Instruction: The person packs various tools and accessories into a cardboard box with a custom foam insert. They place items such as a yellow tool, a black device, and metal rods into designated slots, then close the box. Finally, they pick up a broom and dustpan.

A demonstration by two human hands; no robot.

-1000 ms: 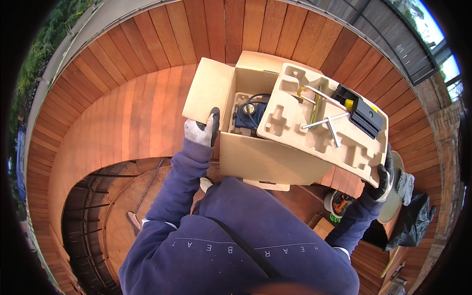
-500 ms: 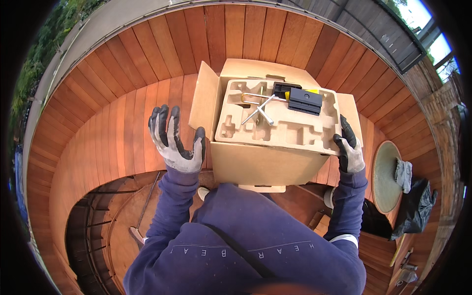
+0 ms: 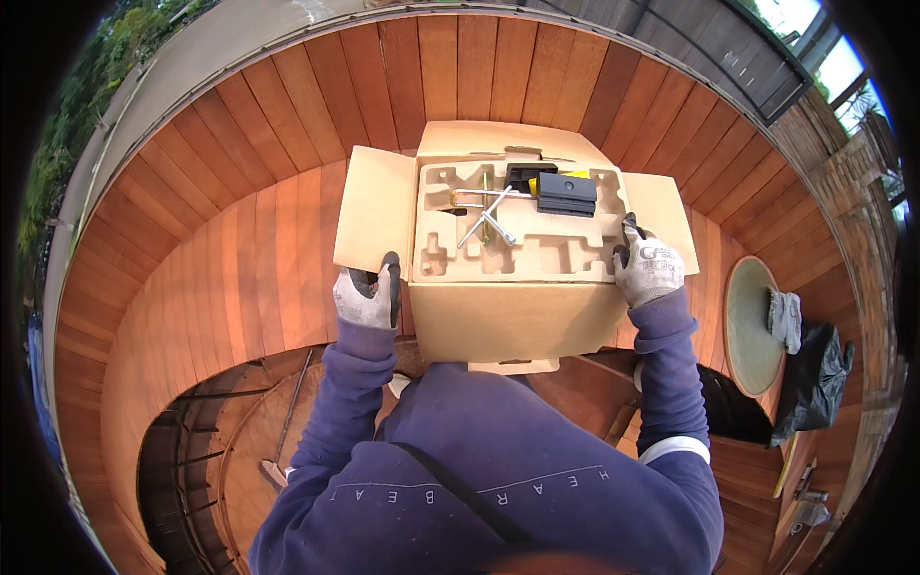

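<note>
An open cardboard box [image 3: 513,321] sits on the wooden bench in front of me. In its mouth lies a moulded pulp tray [image 3: 565,259]. On the tray rest a black block-shaped part [image 3: 565,195], a metal cross-shaped wrench [image 3: 491,218] and a bent metal rod with a yellow part. My left hand [image 3: 367,295], in a grey and black glove, is at the lower edge of the box's left flap [image 3: 376,206]; its thumb shows, its fingers are mostly hidden behind the flap. My right hand [image 3: 654,266], gloved alike, has its fingers curled at the tray's right edge.
A curved wooden bench [image 3: 240,259] with a tall slatted back surrounds the box. To the right are a round greenish basin [image 3: 750,326], a grey cloth [image 3: 785,320] and a black plastic bag [image 3: 815,383]. Below the bench's left side is a dark recess.
The tray has dropped level into the box. My left hand, spread in the air before, has come down to the left flap, which lies further outward. My right hand stays by the tray's right edge.
</note>
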